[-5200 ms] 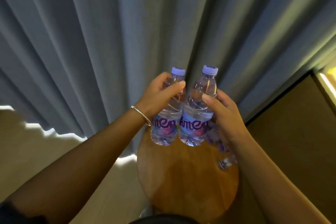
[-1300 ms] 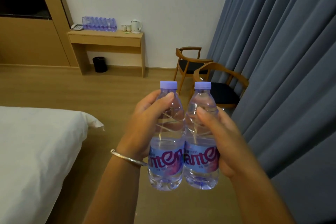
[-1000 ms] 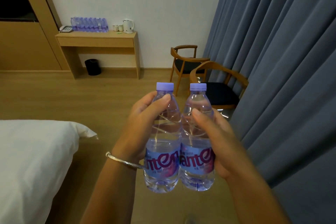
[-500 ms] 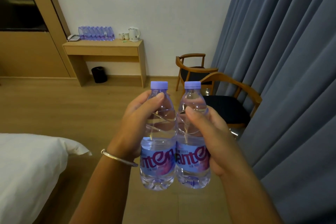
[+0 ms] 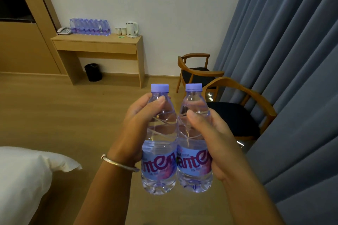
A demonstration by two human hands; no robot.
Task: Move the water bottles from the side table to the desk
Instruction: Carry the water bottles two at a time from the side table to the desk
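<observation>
- The left hand (image 5: 136,129) wraps around the left bottle (image 5: 159,144). The right hand (image 5: 214,140) wraps around the right bottle (image 5: 194,140).
- Both bottles stand straight up, side by side and touching. They are clear, with purple caps and blue labels.
- The white bed (image 5: 20,179) is left of the bottles. The blue curtain (image 5: 292,60) is right of them.
- Bare wood floor (image 5: 54,115) runs past the bottles to the far desk (image 5: 98,45), with two chairs (image 5: 237,107) on the right.

bed (image 5: 22,179): cut off left, bottom | green item (image 5: 121,37) on desk (image 5: 97,44): too small to tell
</observation>
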